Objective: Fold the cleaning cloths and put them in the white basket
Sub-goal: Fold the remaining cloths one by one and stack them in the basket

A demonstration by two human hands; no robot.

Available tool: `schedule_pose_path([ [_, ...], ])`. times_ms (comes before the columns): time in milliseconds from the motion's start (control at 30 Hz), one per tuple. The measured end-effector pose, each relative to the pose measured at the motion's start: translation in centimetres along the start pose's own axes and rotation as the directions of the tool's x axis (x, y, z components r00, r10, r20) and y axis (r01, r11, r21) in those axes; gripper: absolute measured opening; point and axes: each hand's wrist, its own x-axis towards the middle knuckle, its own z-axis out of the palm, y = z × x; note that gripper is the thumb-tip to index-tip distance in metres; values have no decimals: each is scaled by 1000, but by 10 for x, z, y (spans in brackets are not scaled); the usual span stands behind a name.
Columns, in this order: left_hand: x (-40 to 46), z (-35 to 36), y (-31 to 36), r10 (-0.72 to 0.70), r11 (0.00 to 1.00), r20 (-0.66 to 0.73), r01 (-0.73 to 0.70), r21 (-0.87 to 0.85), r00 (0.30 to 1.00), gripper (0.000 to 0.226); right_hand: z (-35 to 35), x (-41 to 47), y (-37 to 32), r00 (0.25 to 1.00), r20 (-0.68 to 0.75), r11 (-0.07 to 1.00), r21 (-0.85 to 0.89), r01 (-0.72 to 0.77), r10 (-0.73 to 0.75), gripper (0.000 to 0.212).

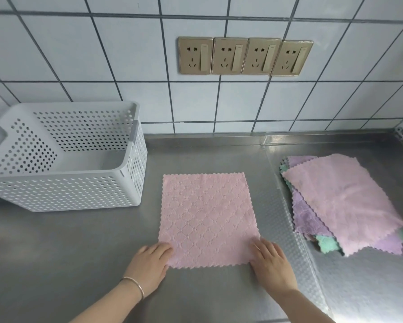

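Head view: pink cloth (207,217) lies spread flat on the steel counter (67,241), near edge toward me. Left hand (149,264) rests at the near-left corner and right hand (270,262) at the near-right corner; fingers look fairly straight, touching the cloth, and I cannot tell whether either thumb has pinched under the edge. White basket (63,157) stands to the left against the wall, apart from the cloth and apparently holding nothing yet. Stack of unfolded cloths (342,201), pink over purple and green, sits well to the right on the embossed part of the counter. Risks as I judge them: smooth steel may let the cloth slide instead of folding; uneven lift of the two corners would skew the fold; the scalloped edges make alignment hard to check. Room: pale tiled wall with dark grout, four wall sockets (244,57) above the counter.
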Motion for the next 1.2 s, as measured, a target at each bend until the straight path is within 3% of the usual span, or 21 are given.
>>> schedule_pose_path([
  [33,0,1,1,1,1000,6,-1,-15,1000,37,0,1,1,999,-29,1000,6,30,-29,37],
  [133,4,1,0,-21,1000,25,21,-10,999,48,-9,3,2,999,-4,998,24,53,-53,43],
  [267,18,-16,-1,-175,981,-30,172,-92,984,33,-20,19,4,992,67,977,176,-120,110,39],
  [333,23,-21,0,-319,923,-44,300,-241,947,24,-24,30,6,958,136,907,313,-283,252,33],
  [400,28,-25,-2,-462,822,53,450,-348,885,17,-34,40,10,882,270,760,447,-471,387,27],
  [467,31,-30,-9,-517,744,179,543,-389,837,18,-40,47,18,859,334,692,510,-512,389,24],
  [667,30,-55,-18,-453,750,282,533,-391,846,14,-56,40,22,891,368,712,548,-439,266,17],
  [833,19,-71,-19,-371,783,436,529,-327,820,23,-67,27,28,872,452,732,528,-431,188,32],
  [900,14,-75,-17,-317,818,533,510,-264,785,27,-72,25,31,838,532,747,508,-429,119,30],
  [967,10,-78,-14,-251,847,631,482,-225,734,23,-77,25,32,747,663,818,409,-405,38,19],
  [1033,8,-78,-11,-203,844,710,488,-221,674,18,-79,26,32,672,740,870,347,-351,-24,27],
  [1133,8,-76,-9,-221,791,729,556,-254,648,17,-76,30,34,634,772,872,338,-355,-41,28],
  [1200,12,-74,-12,-269,738,706,611,-286,656,20,-72,33,34,654,756,825,378,-419,-14,23],
])
